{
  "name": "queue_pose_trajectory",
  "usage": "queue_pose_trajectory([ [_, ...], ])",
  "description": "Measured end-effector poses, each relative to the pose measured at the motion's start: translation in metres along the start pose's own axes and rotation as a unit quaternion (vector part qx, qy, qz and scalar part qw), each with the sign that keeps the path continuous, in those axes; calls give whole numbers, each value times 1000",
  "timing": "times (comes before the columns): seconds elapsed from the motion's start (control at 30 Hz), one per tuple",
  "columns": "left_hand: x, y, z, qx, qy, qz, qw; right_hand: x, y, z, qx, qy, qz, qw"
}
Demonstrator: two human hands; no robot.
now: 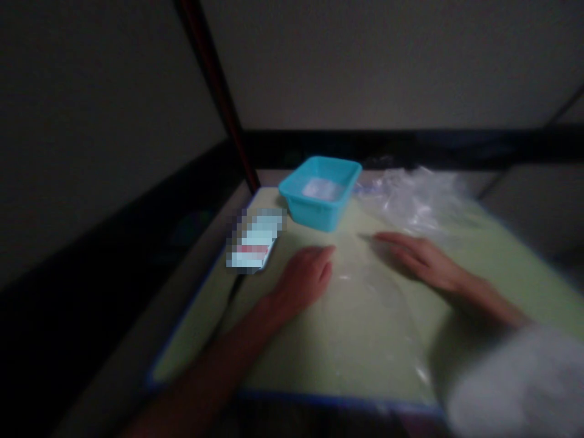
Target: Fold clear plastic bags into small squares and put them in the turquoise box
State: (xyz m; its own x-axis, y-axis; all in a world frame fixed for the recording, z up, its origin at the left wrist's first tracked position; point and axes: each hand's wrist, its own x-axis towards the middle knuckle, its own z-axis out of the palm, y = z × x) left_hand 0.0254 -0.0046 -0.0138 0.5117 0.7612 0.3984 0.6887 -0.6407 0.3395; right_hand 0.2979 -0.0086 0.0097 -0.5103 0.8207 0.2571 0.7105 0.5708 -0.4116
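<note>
A clear plastic bag [374, 328] lies flat on the pale green tabletop, reaching the front edge. My left hand [308, 274] rests at its upper left edge, fingers curled in and one finger pointing forward. It appears to pinch the bag's edge, though blur hides the exact contact. My right hand [417, 258] is to the right of the bag's upper end, its fingers stretched out towards the left. No object shows in it, and the fingertips are blurred.
Behind my hands stands a turquoise plastic basket [314, 213] with a whitish item inside. Crumpled clear plastic [415, 198] lies at the back right. On the left is a lit phone [258, 240] with a dark cable [235, 289]. The table [483, 261] has a blue edge; walls rise behind.
</note>
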Motion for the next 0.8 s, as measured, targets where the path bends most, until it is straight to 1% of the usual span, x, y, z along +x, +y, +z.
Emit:
queue_pose_trajectory([
  [0.07,-2,1,0,-19,2,24,1000,-1,2,3,-26,-11,-9,1000],
  [0.2,-5,6,0,-37,-29,95,994,-2,12,14,-90,-80,-46,992],
  [0.23,-5,7,-1,-35,-36,106,993,-2,14,16,-99,-83,-51,990],
  [0.3,-5,9,-1,-32,-46,116,992,-2,16,18,-111,-69,-58,990],
  [0.37,-5,10,-1,-29,-50,114,992,-1,16,19,-119,-66,-68,988],
  [0.47,-5,9,-1,-26,-50,104,993,-1,12,19,-123,-90,-80,985],
  [0.6,-5,9,-2,-26,-53,96,994,-1,8,24,-115,-77,-96,986],
  [0.67,-5,9,-1,-28,-55,93,994,-1,6,26,-107,-86,-111,984],
  [0.73,-4,8,-1,-33,-55,87,994,0,4,24,-90,-94,-113,985],
  [0.8,-4,8,-1,-45,-54,76,995,1,-1,18,-65,-76,-101,990],
])
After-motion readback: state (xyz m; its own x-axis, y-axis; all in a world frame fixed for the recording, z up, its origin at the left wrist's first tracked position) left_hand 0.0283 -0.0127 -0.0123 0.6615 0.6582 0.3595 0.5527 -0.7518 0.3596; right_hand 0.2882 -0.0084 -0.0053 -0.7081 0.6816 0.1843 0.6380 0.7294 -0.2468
